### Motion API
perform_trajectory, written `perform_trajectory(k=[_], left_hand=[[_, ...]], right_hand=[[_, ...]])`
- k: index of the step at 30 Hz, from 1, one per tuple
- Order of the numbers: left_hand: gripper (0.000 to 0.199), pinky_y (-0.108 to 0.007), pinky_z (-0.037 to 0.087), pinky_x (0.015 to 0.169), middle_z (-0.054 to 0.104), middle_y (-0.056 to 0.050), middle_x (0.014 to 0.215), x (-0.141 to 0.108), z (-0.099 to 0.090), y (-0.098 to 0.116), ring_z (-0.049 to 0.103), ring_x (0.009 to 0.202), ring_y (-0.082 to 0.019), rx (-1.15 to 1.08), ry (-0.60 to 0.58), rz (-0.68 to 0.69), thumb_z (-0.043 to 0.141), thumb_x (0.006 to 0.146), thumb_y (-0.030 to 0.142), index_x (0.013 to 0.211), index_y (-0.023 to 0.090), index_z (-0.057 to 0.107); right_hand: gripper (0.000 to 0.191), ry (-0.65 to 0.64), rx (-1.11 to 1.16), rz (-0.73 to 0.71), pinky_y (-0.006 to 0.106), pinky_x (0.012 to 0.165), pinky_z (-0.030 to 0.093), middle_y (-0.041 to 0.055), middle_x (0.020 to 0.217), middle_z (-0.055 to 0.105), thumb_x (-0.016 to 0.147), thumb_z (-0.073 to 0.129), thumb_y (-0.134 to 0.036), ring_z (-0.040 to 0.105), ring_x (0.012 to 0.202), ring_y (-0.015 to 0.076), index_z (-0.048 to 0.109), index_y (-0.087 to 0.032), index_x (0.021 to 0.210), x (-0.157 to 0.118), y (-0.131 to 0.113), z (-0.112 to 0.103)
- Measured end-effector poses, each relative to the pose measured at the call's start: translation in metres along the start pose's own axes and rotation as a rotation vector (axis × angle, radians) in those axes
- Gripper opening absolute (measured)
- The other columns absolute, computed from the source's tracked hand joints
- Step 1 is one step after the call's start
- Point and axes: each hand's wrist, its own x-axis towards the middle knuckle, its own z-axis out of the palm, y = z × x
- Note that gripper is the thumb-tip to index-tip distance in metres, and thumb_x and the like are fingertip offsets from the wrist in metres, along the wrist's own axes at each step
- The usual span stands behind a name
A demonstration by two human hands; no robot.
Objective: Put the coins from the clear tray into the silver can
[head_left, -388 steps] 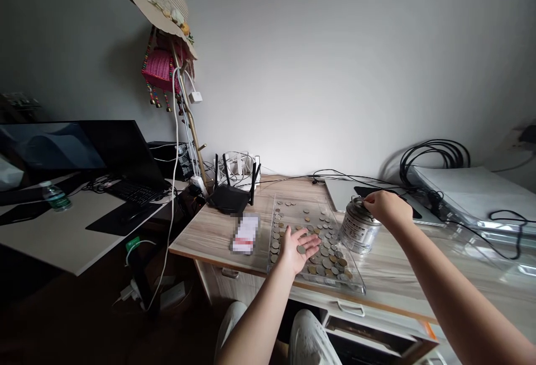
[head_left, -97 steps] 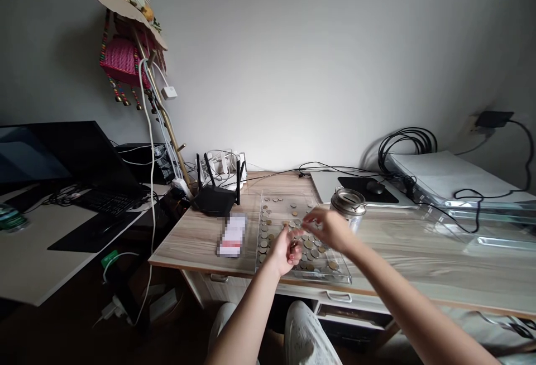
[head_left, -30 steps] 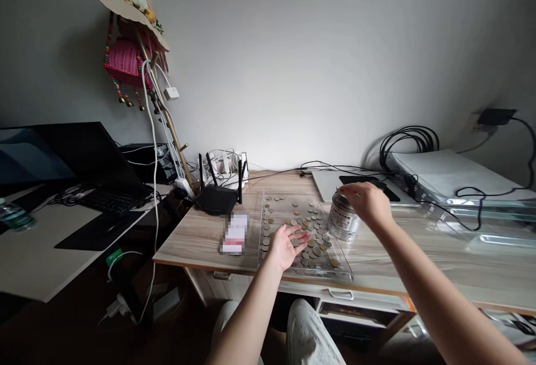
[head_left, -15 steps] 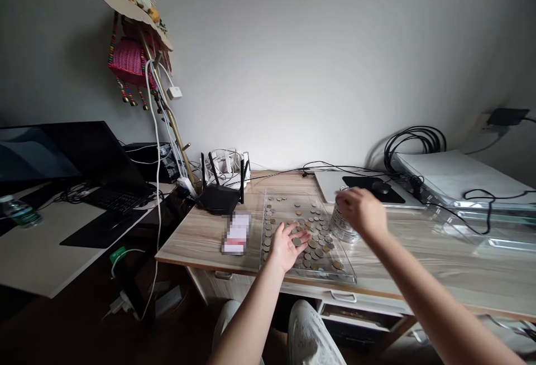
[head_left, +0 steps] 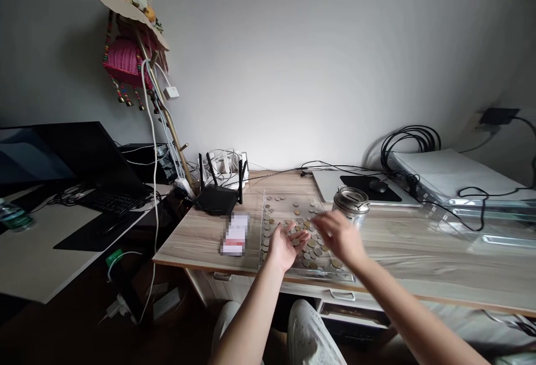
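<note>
Judging from the lower middle of the frame, the sorting of coins is seen to be only partly done: many coins are spread loose across the clear tray on the wooden desk, and a great number is left there. The left hand is held palm up over the tray's near left part, fingers loosely curled and open, with what looks like one or two coins cupped in the palm (the count cannot be made out). The right hand is blurred over the tray's right side, just right of the left palm; whether anything is pinched in it cannot be told. The metal tin, with a slot in its lid, is stood upright just beyond the tray's far right corner, apart from both hands; how full it is cannot be seen. As for writing, printing is carried on the tin's wall but is too small to be read, and the small card left of the tray is blurred out. No brand can be read on the black router beyond it.
</note>
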Motion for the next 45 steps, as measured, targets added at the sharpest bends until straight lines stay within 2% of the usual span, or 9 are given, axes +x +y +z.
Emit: perform_trajectory(k=[3,6,13,19,24,29,35,39,45], left_hand=[[0.05,-0.036,0.039,0.078,0.058,-0.017,0.098,0.001,-0.002,-0.001,0.058,0.089,-0.024,0.026,-0.052,-0.003,0.028,0.083,0.047,0.114,0.011,0.043],[0.054,-0.038,0.036,0.084,0.056,-0.019,0.106,0.002,-0.004,-0.001,0.056,0.097,-0.025,0.043,-0.045,-0.016,0.026,0.083,0.048,0.121,0.011,0.038],[0.057,-0.036,0.035,0.086,0.054,-0.021,0.11,0.001,-0.004,0.001,0.053,0.101,-0.025,0.028,-0.058,-0.017,0.026,0.083,0.048,0.125,0.011,0.035],[0.056,-0.034,0.038,0.08,0.057,-0.017,0.103,-0.001,-0.002,0.001,0.055,0.096,-0.023,-0.022,-0.076,0.023,0.027,0.082,0.051,0.124,0.014,0.035],[0.057,-0.027,0.039,0.064,0.059,-0.009,0.089,-0.002,0.0,0.001,0.057,0.07,-0.017,-0.029,-0.107,0.004,0.03,0.08,0.055,0.126,0.022,0.033],[0.063,-0.027,0.038,0.061,0.059,-0.008,0.084,-0.001,-0.001,0.001,0.054,0.063,-0.014,0.025,-0.098,-0.045,0.031,0.078,0.059,0.127,0.019,0.032],[0.043,-0.027,0.037,0.079,0.059,-0.011,0.099,-0.003,0.004,-0.004,0.056,0.092,-0.018,0.208,0.005,0.08,0.041,0.079,0.043,0.109,0.014,0.051],[0.036,-0.029,0.039,0.079,0.06,-0.01,0.102,-0.011,0.009,-0.001,0.056,0.091,-0.017,0.58,0.087,0.259,0.039,0.079,0.035,0.104,0.015,0.055],[0.029,-0.027,0.039,0.083,0.061,-0.009,0.102,-0.002,0.009,0.026,0.054,0.094,-0.017,1.482,0.142,0.527,0.042,0.078,0.028,0.097,0.016,0.061]], right_hand=[[0.031,0.134,-0.174,0.289,0.029,0.065,0.041,0.0075,0.089,0.063,0.081,0.039,-0.037,0.052,0.084,0.0203,0.066,-0.022,0.086,0.03,0.041,-0.032],[0.029,-0.05,-0.27,0.475,0.028,0.054,0.037,0.0071,0.079,0.064,0.075,0.044,-0.039,0.055,0.075,0.0223,0.067,-0.022,0.078,0.053,0.075,-0.047],[0.024,-0.22,-0.342,0.572,0.03,0.052,0.035,0.0095,0.072,0.063,0.071,0.048,-0.034,0.056,0.068,0.0223,0.069,-0.022,0.073,0.062,0.093,-0.048],[0.033,0.033,-0.273,0.258,0.03,0.065,0.042,0.01,0.095,0.061,0.081,0.04,-0.033,0.053,0.085,0.0212,0.063,-0.02,0.1,0.033,0.043,-0.032],[0.032,-0.209,-0.058,-0.252,0.026,0.065,0.045,0.0056,0.101,0.06,0.083,0.04,-0.026,0.052,0.088,0.0172,0.056,-0.025,0.11,-0.011,-0.015,0.024],[0.027,-0.211,-0.093,-0.357,0.025,0.059,0.045,0.0073,0.093,0.061,0.082,0.038,-0.019,0.053,0.082,0.0164,0.059,-0.021,0.099,-0.022,-0.018,0.044],[0.027,0.044,-0.183,0.193,0.023,0.051,0.039,0.0058,0.085,0.064,0.081,0.041,-0.034,0.055,0.071,0.0159,0.065,-0.022,0.088,0.026,0.038,-0.023],[0.024,-0.186,-0.316,0.457,0.025,0.048,0.033,0.0065,0.071,0.063,0.07,0.05,-0.037,0.055,0.065,0.0194,0.067,-0.021,0.071,0.058,0.083,-0.05],[0.018,-0.344,-0.415,0.491,0.026,0.05,0.034,0.0066,0.073,0.062,0.065,0.05,-0.029,0.055,0.065,0.0195,0.066,-0.021,0.069,0.07,0.098,-0.051]])
